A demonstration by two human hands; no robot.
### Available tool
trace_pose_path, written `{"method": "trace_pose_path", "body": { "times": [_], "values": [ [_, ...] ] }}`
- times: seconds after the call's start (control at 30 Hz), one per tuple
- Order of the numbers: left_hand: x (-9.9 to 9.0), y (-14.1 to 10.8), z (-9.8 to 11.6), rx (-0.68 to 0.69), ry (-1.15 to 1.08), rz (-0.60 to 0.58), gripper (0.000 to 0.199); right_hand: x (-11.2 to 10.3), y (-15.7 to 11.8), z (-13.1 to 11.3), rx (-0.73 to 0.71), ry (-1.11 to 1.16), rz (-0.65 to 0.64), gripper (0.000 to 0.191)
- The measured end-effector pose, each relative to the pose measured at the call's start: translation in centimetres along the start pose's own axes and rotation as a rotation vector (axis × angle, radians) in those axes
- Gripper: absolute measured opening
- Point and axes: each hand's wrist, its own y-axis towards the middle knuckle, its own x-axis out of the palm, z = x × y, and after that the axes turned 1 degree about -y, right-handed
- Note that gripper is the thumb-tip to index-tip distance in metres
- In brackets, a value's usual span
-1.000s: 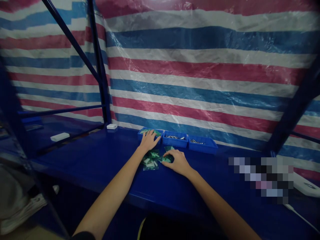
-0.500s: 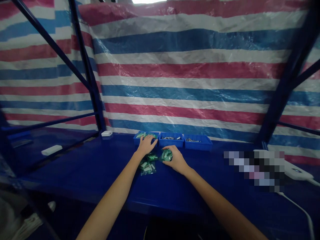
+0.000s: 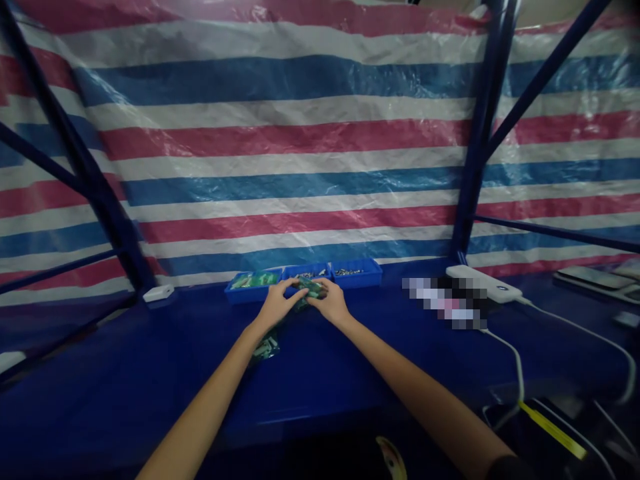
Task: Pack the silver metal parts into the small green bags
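Note:
A small clear plastic bag of green and pale pieces (image 3: 311, 288) is held up between my two hands in front of the blue bins. My left hand (image 3: 278, 307) grips its left side, thumb and fingers curved round it. On the other side, my right hand (image 3: 331, 304) pinches the bag with bent fingers. More bagged green and white pieces (image 3: 267, 347) lie on the table below my left wrist, partly covered by my forearm. Behind the hands stands a blue bin (image 3: 240, 295) with green bagged items inside.
Two more blue bins, a middle one (image 3: 294, 271) and a right one (image 3: 373, 273), hold small metallic parts. A white power bank (image 3: 483, 283) with a cable lies right, beside a blurred-out item (image 3: 447, 303). A small white box (image 3: 159, 293) sits left. Blue frame posts (image 3: 477, 147) flank the table.
The view has turned right. My left hand has left the left bin and joined my right hand on the bag, which has been lifted towards the bins.

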Motion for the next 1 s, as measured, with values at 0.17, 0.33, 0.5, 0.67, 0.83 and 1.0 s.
{"method": "trace_pose_path", "body": {
  "times": [0.17,0.33,0.5,0.67,0.83,1.0],
  "values": [
    [0.4,0.2,0.2,0.052,-0.066,0.059,0.022,-0.8,0.1,-1.1,-0.058,-0.089,0.049,0.015],
    [-0.3,0.1,0.9,0.132,0.047,0.051,0.018,-1.8,-0.1,-1.9,-0.268,-0.317,0.103,0.02],
    [-0.4,-0.2,1.4,0.153,0.159,0.053,0.017,-2.3,0.1,-1.8,-0.311,-0.332,0.06,0.023],
    [-1.1,0.3,0.9,0.117,0.115,0.191,0.02,-1.7,0.2,-1.2,-0.224,-0.251,0.03,0.03],
    [-3.3,2.2,-1.2,-0.065,0.078,0.407,0.029,-1.5,-0.1,-2.2,-0.208,-0.355,-0.047,0.033],
    [-5.6,5.1,-4.3,-0.155,0.401,0.269,0.027,-1.5,-0.6,-3.7,-0.336,-0.431,-0.163,0.031]
  ]
}}
